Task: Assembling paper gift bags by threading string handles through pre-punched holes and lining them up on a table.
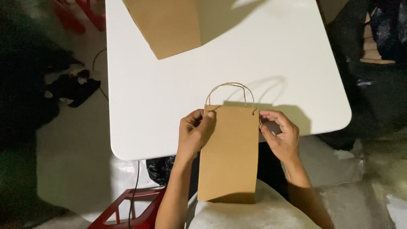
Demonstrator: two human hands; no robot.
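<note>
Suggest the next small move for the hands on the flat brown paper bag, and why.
Probably pull the top edges apart to open the mouth: the left hand and right hand each pinch an upper corner of the paper bag, which looks flat, its twine handle standing clear.

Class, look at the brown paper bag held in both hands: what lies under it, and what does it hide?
Under the paper bag, its upper part overlaps the white table; its lower end rests over a pale covered lap. The left hand and right hand grip its top corners. Whatever is inside stays hidden.
</note>
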